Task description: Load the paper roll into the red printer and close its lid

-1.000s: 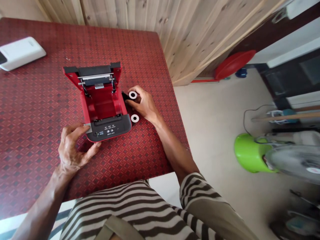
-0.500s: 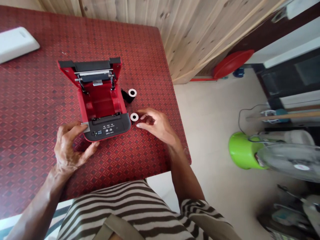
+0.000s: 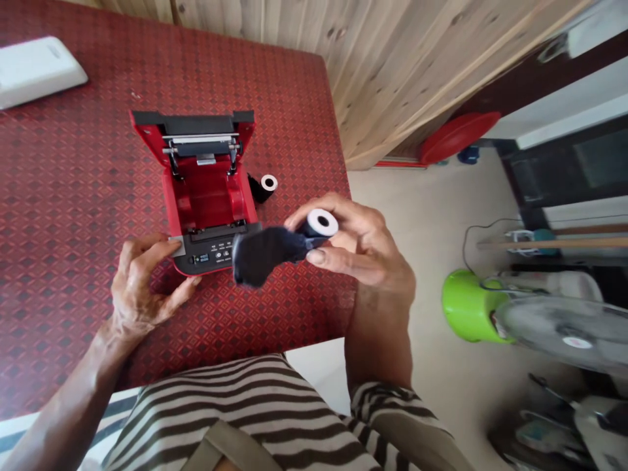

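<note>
A red and black label printer (image 3: 210,203) sits on the table, its lid tipped up and the red bay inside bare. My left hand (image 3: 142,281) grips its front left corner, fingers on a greyish patch at the edge and thumb at the front. Raised to the right of the printer, my right hand (image 3: 373,252) pinches a small black roll (image 3: 321,224) with a white ring-shaped end. From that roll a loose black strip (image 3: 265,255) stretches left, across the printer's front right corner in my view. A second black roll (image 3: 267,188) stands on the table beside the printer's right side.
A white device or case (image 3: 39,70) lies at the table's far left. The patterned red table (image 3: 88,190) ends at the right, above a pale floor. Wood panelling (image 3: 255,26) borders its back. A green bucket (image 3: 471,306) and a fan (image 3: 564,333) stand on the right.
My right hand has picked up the nearer black roll from beside the printer and lifted it up and to the right; its strip now hangs out. My left hand stays on the printer.
</note>
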Demonstrator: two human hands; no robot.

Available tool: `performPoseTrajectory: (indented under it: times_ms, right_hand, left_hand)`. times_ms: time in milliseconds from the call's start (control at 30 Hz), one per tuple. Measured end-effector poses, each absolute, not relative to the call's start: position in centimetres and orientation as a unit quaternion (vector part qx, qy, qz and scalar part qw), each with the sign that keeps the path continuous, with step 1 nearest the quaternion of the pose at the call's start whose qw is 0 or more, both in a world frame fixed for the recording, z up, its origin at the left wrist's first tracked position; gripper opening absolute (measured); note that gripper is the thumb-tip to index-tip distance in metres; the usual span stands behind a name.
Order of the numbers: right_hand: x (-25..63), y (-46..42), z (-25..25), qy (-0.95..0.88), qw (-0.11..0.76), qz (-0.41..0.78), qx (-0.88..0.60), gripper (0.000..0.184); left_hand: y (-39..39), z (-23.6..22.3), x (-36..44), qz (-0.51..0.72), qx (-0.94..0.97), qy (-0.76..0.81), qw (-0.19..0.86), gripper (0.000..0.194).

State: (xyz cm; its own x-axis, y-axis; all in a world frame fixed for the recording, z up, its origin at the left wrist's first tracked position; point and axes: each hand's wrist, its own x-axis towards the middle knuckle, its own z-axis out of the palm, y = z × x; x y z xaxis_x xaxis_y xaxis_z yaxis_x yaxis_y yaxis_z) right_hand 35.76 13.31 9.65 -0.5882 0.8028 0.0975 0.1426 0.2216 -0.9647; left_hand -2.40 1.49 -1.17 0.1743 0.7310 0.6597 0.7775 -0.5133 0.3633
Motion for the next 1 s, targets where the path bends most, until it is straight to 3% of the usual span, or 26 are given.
performPoseTrajectory:
  times_ms: [200, 433, 633, 867, 1000]
  right_hand:
    - [30.0, 17.0, 11.5, -0.896, 0.194, 0.321, -0.237, 0.032]
    - [22.8, 16.2, 10.9, -0.936, 0.043, 0.134, -0.322, 0.041]
    - [19.9, 16.0, 12.3, -0.924, -0.051, 0.110, -0.361, 0.055]
    - [18.7, 17.7, 11.8, -0.911, -0.142, 0.116, -0.370, 0.054]
    - [18.6, 17.7, 12.1, -0.910, -0.147, 0.119, -0.368, 0.056]
  left_hand:
    - [1.1, -0.7, -2.0, -0.401, -0.762, -0.508, -0.005, 0.057]
    - [0.8, -0.7, -1.8, -0.405, -0.760, -0.507, -0.045, 0.068]
    - [0.7, -0.4, -1.5, -0.393, -0.762, -0.514, -0.041, 0.070]
    - [0.7, -0.4, -1.4, -0.396, -0.760, -0.513, -0.048, 0.078]
    - [0.8, -0.5, -1.4, -0.397, -0.761, -0.511, -0.041, 0.074]
